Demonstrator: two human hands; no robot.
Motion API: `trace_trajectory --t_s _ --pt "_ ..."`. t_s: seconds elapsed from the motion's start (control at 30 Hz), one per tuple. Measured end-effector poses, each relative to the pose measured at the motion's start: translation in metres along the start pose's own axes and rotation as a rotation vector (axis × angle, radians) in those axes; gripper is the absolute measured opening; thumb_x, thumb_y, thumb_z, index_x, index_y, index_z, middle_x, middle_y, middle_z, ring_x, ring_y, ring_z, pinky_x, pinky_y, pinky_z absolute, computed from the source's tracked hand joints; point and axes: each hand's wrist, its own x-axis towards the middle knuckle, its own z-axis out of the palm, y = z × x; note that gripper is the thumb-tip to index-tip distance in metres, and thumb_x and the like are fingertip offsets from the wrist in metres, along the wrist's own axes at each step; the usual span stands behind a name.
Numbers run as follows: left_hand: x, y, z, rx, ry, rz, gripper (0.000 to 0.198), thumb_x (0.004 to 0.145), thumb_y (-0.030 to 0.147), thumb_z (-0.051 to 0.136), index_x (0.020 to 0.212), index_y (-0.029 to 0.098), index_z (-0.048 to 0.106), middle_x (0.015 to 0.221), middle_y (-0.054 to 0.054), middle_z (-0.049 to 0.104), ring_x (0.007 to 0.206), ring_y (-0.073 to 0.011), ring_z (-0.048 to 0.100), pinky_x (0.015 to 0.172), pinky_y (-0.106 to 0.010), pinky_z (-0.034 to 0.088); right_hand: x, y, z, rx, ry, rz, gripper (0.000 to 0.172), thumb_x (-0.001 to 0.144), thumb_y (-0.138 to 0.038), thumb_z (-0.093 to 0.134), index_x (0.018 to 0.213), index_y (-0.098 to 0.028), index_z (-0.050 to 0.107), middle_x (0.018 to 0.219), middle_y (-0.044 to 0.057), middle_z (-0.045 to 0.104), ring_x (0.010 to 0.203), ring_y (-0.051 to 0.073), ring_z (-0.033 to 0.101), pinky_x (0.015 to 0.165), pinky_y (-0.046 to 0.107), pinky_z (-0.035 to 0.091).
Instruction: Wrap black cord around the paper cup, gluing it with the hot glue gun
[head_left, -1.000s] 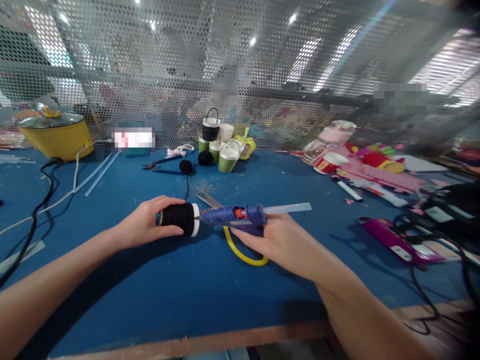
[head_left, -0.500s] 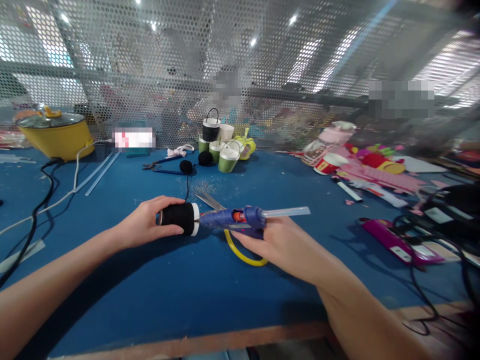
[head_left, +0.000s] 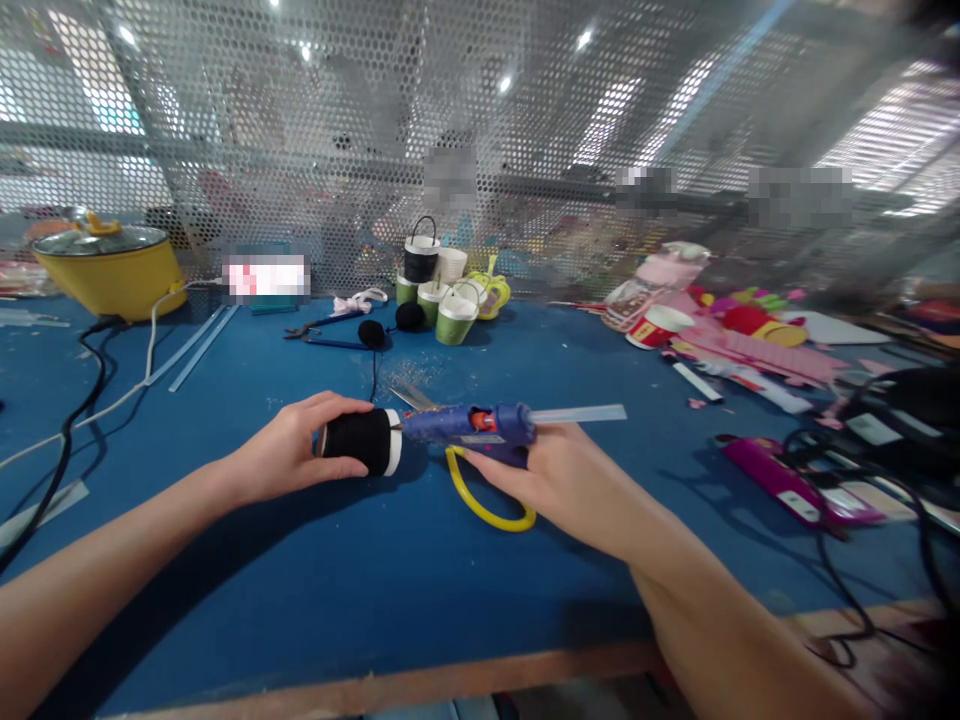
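Observation:
My left hand (head_left: 304, 450) grips a small paper cup (head_left: 358, 442) on its side, wrapped in black cord, its white rim toward the right. A strand of black cord (head_left: 374, 375) runs from it to a black ball of cord (head_left: 371, 333) behind. My right hand (head_left: 566, 485) is closed around a blue hot glue gun (head_left: 472, 424) with a clear glue stick (head_left: 581, 413) standing out of its back. The gun's nozzle is at the cup's rim; whether it touches I cannot tell. Beneath the gun lie scissors with yellow handles (head_left: 487, 512), partly hidden.
Green and black wrapped cups (head_left: 455, 318) stand at the back middle beside pliers (head_left: 334, 336). A yellow electric pot (head_left: 112, 270) and cables are at left. A pink bottle (head_left: 660, 280), a red cup (head_left: 658, 326), paper scraps and a purple device (head_left: 799, 482) lie at right.
Both hands keep nearly the same place and hold. The glue gun has shifted very slightly to the right, its nozzle still by the cup's white rim.

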Motion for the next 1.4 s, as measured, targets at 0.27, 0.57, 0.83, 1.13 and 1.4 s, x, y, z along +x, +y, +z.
trace_trajectory --t_s 0.27,0.57,0.83,1.13,1.4 --pt "-0.001 0.004 -0.001 0.029 -0.026 0.048 0.049 0.076 0.040 0.059 0.118 0.021 0.045 0.106 -0.009 0.055 0.093 -0.0216 0.055 0.078 -0.033 0.046 0.004 0.000 0.001 0.019 0.056 -0.009 0.028 0.080 -0.028 0.048 0.054 -0.018 0.052 0.048 -0.001 0.052 0.045 0.010 0.046 0.045 0.024 0.032" --pt "-0.001 0.006 -0.001 0.032 -0.034 0.077 0.048 0.076 0.039 0.058 0.118 0.020 0.045 0.108 -0.010 0.053 0.094 -0.0220 0.055 0.080 -0.033 0.046 0.007 -0.001 0.000 0.017 0.042 0.051 0.034 0.080 -0.032 0.048 0.049 -0.019 0.045 0.045 -0.001 0.051 0.046 0.012 0.047 0.046 0.024 0.034" --pt "-0.001 0.005 -0.001 0.024 -0.026 0.059 0.048 0.076 0.038 0.059 0.118 0.020 0.045 0.107 -0.009 0.054 0.093 -0.0209 0.055 0.077 -0.031 0.046 0.003 -0.002 -0.001 0.042 0.069 0.032 0.027 0.079 -0.030 0.050 0.055 -0.018 0.050 0.059 0.001 0.060 0.055 0.013 0.053 0.049 0.023 0.037" --pt "-0.001 0.006 -0.001 0.034 -0.034 0.093 0.047 0.076 0.038 0.059 0.117 0.020 0.045 0.111 -0.010 0.052 0.096 -0.0216 0.055 0.081 -0.032 0.046 0.011 -0.003 0.001 0.086 0.016 0.146 0.026 0.080 -0.033 0.047 0.062 -0.016 0.056 0.062 0.003 0.061 0.054 0.013 0.052 0.052 0.023 0.040" --pt "-0.001 0.006 -0.002 0.014 -0.031 0.069 0.047 0.076 0.039 0.058 0.118 0.021 0.045 0.108 -0.009 0.053 0.095 -0.0223 0.055 0.080 -0.034 0.046 0.010 -0.002 0.000 0.113 -0.004 0.131 0.024 0.080 -0.033 0.048 0.071 -0.015 0.061 0.071 0.005 0.065 0.064 0.016 0.057 0.059 0.025 0.043"
